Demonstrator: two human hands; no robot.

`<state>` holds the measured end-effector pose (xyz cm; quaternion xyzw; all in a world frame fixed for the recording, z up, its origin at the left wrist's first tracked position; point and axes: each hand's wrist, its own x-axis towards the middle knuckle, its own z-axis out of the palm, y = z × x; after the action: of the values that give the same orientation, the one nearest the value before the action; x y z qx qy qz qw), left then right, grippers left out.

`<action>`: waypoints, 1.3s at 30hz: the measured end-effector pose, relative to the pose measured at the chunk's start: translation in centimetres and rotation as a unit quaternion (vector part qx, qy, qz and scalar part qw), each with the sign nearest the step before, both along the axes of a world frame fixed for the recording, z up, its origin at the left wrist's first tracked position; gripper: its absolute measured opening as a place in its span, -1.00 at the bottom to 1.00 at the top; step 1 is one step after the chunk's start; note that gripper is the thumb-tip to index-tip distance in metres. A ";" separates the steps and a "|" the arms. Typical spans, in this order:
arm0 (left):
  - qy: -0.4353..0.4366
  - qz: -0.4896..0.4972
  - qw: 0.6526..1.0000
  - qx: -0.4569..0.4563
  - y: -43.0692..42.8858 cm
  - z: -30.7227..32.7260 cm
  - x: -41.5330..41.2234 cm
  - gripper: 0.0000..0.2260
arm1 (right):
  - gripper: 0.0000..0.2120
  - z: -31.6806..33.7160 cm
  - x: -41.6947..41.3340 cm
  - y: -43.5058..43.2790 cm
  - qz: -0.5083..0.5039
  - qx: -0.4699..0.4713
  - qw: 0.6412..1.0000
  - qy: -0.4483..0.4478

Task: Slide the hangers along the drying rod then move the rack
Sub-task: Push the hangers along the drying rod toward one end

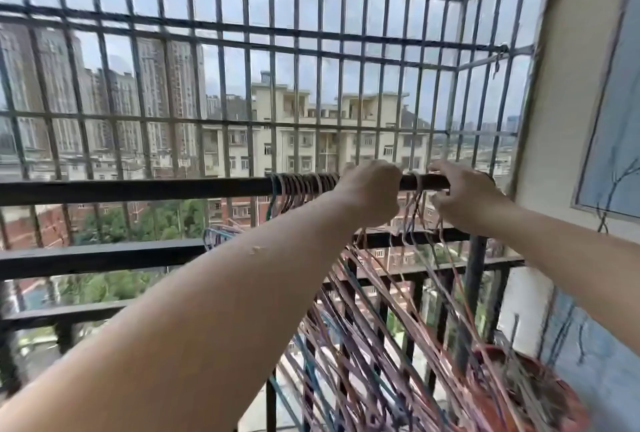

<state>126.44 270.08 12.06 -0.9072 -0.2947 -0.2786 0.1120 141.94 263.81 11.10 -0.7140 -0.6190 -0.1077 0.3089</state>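
A dark drying rod (138, 189) runs level across the balcony at chest height. Several thin wire hangers (301, 186), pink, purple and blue, hook over it in a tight bunch just left of my left hand (370, 189). That hand is closed over the rod, right against the bunch. A few more hanger hooks (417, 186) sit on the rod between my hands. My right hand (464, 192) grips the rod near its right end, fingers curled over the top. The hanger bodies (381, 327) dangle in a tangle below.
A barred metal window cage (242, 51) encloses the balcony, with a dark railing (104, 255) under the rod. A wall (568, 85) stands close on the right. A reddish-brown flowerpot (519, 393) sits at the lower right, under the hangers. Buildings lie beyond.
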 end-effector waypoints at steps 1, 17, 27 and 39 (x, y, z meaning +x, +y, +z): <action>-0.015 -0.029 0.999 -0.033 -0.4 0.2 -0.5 -0.75 | -0.57 -0.2 -1.0 -0.2 -0.015 0.033 0.999 -0.002; 0.006 0.232 0.969 0.081 0.2 0.7 -31.8 -0.57 | -0.52 1.2 -30.5 4.5 0.211 0.154 0.934 -0.243; -0.029 0.280 0.957 0.070 -0.5 -0.9 -44.2 -0.69 | -0.79 0.7 -38.6 7.2 0.188 0.083 0.953 -0.224; 0.005 0.213 0.968 0.135 1.0 -1.1 -44.6 -0.71 | -0.97 0.6 -40.3 9.1 0.165 0.114 0.949 -0.243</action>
<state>81.81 271.12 11.01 -0.8012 -0.4403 -0.2812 0.2919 101.64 272.87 11.66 -0.5138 -0.7684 -0.2952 0.2418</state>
